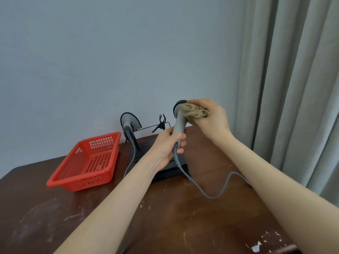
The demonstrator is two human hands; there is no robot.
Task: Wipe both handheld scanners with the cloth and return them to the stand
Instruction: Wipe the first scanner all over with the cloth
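Above the worktop [183,217], about centre frame, the left hand [166,147] grips the handle of one scanner [178,121], held upright and clear of the stand [172,171]. The right hand [211,118] clutches the bunched cloth [194,111] and presses it on the scanner's head, at 1 o'clock from the left hand. The cable [216,191] trails off the handle toward 5 o'clock, looping on the worktop. The second scanner [129,121] sits on the stand at 9 o'clock from the held one, by the wall. A red basket [88,162] lies at 9 o'clock of the stand, just beside it.

Progress, as a judgement: mid-wipe on the held scanner, which is not yet back on the stand. Can't tell if the second scanner has been wiped. Left: finish the head, dock it, and do the other if needed.

Hard to make out: the left forearm covers part of the stand's base, the cloth hides the front of the scanner's head, and the right fingers are mostly buried in cloth. A black clip [161,123] on the stand's wire is small, purpose unclear.
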